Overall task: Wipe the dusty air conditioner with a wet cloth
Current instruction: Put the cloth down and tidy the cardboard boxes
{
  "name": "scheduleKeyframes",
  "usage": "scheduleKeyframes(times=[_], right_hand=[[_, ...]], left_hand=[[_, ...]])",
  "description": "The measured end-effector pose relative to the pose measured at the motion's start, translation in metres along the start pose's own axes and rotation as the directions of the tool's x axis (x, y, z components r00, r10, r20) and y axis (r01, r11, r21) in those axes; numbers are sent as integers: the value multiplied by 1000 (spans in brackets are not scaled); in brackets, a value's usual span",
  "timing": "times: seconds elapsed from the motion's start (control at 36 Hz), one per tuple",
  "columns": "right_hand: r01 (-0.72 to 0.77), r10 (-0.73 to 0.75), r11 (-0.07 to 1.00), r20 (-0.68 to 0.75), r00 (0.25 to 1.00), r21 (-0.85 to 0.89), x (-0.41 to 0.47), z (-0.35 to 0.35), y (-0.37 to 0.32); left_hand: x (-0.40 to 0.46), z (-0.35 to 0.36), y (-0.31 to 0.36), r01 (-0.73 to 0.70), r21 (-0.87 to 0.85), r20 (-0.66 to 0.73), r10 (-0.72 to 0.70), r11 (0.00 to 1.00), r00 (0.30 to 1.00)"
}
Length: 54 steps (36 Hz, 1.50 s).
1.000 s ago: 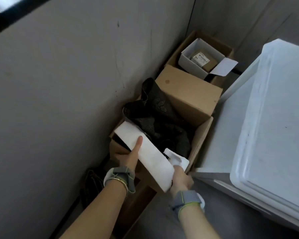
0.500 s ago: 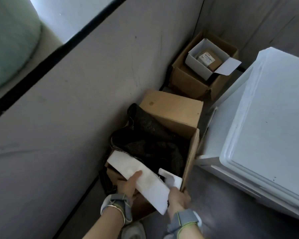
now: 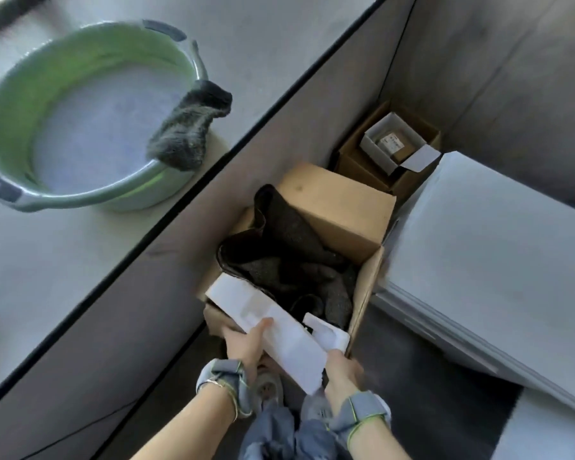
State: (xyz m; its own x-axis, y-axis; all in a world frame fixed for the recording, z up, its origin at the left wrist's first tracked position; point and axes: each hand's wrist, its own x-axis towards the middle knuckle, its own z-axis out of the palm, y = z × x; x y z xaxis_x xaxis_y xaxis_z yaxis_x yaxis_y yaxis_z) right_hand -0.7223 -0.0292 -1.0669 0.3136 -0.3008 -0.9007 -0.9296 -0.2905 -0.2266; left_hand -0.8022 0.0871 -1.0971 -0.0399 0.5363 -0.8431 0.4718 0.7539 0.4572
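Both hands hold a white foam slab point(image 3: 273, 330) over an open cardboard box point(image 3: 362, 293) of dark fabric: the left hand point(image 3: 243, 346) curls round its near-left edge, thumb on top, and the right hand point(image 3: 341, 370) grips its lower end. The grey cloth point(image 3: 188, 127) hangs over the rim of a green basin point(image 3: 90, 197) on the pale ledge point(image 3: 47, 277), up and to the left of both hands, its long axis running across the rim. The left hand is nearer. The white appliance point(image 3: 498, 260) on the right is likely the air conditioner. A smaller carton point(image 3: 362, 161) stands in the corner.
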Motion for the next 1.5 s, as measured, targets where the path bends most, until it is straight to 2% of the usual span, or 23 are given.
scheduleKeyframes(times=[0.31, 0.56, 0.81, 0.89, 1.08, 1.17, 1.33, 1.5], right_hand=[[22, -38, 994, 150, 988, 106, -91, -49, -6], [15, -36, 985, 122, 992, 172, -141, -98, -36], [55, -93, 964, 136, 986, 259, -184, -129, -81], [85, -124, 948, 109, 986, 307, -196, -135, -107], [203, -213, 920, -7, 977, 336, -229, -138, -165], [226, -262, 896, 46, 964, 383, -252, -131, -193], [312, -379, 837, 65, 923, 449, -292, -106, -246], [366, -449, 834, 121, 885, 413, -314, -57, -312]], left_hand=[[-112, -34, 43, -151, 3, -44, 151, 989, 988], [-185, -20, 74, -205, -17, 6, 206, 979, 979], [-223, 4, 125, -301, -15, 125, 300, 954, 946], [-233, 19, 149, -319, -50, 207, 322, 947, 924], [-253, 49, 218, -375, -79, 327, 379, 924, 866], [-257, 59, 252, -398, -91, 365, 403, 913, 839], [-258, 74, 325, -454, -122, 359, 466, 883, 809], [-234, 87, 408, -463, -207, 298, 507, 862, 809]])
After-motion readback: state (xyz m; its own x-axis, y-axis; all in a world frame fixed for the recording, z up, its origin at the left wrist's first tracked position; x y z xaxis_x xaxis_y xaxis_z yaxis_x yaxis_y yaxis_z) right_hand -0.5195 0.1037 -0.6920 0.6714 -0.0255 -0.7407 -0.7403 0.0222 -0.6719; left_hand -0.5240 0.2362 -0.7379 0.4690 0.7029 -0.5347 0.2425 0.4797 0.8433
